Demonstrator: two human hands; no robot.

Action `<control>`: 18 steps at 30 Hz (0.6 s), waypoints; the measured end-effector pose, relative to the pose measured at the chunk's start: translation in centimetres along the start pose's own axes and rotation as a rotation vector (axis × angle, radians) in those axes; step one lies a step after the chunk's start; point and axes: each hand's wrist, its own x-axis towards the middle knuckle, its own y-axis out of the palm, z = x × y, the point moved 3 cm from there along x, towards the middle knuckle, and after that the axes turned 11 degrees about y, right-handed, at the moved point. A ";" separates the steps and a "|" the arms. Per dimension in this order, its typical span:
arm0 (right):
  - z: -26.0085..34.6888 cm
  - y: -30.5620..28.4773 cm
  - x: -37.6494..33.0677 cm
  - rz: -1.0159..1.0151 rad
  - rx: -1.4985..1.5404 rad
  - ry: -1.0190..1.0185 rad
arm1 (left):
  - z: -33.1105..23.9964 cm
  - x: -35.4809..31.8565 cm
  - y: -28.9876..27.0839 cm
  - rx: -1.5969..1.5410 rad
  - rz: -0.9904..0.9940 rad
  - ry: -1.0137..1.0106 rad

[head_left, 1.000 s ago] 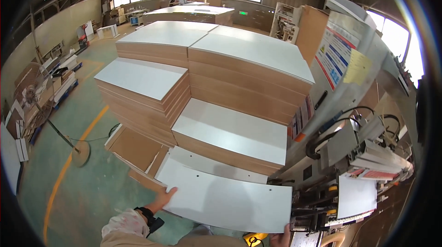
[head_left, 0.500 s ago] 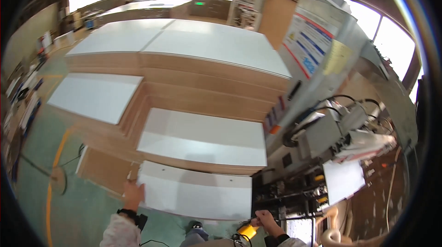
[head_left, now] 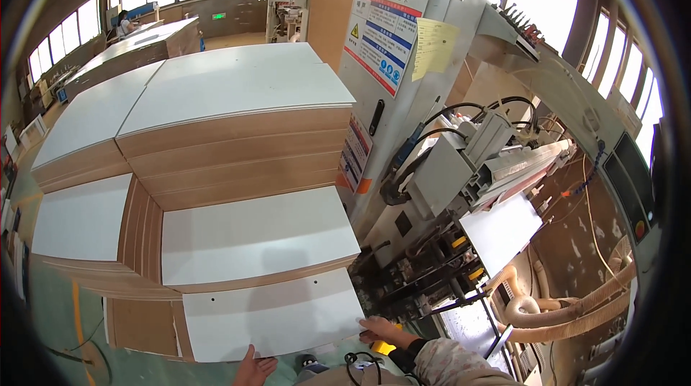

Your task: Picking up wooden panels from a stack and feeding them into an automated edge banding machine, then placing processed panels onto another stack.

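Note:
A long white panel [head_left: 288, 318] with two small dark holes near its far edge lies in front of me. My right hand [head_left: 380, 330] has its fingers closed at the panel's near right corner. At the near edge, left of the middle, my left hand [head_left: 256, 369] is open, thumb up and fingers apart; whether it touches the edge I cannot tell. Just beyond lies a stack of white-topped boards [head_left: 252, 238] with brown sides.
Higher white-topped stacks [head_left: 245, 76] rise behind, and a lower one [head_left: 83, 220] stands to the left. On my right is a grey machine [head_left: 446, 170] with black cables, rails and a white sheet [head_left: 504, 231]. Ribbed hoses [head_left: 568, 321] run lower right. A distant person [head_left: 124, 24] is at back left.
The view has swung to the right. My left hand has gone from the panel's left end to its near edge. The right hand has come up to the near right corner.

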 end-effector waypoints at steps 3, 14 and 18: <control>6.4 0.8 -4.3 -0.123 -0.804 -0.034 | 0.3 -1.7 0.0 0.118 0.096 0.140; 17.9 4.6 -5.0 -0.162 0.194 -0.648 | -15.6 0.8 8.6 -0.027 0.121 0.525; 17.6 4.5 -3.6 -0.175 0.210 -0.714 | -18.5 2.7 10.1 -0.239 -0.066 0.746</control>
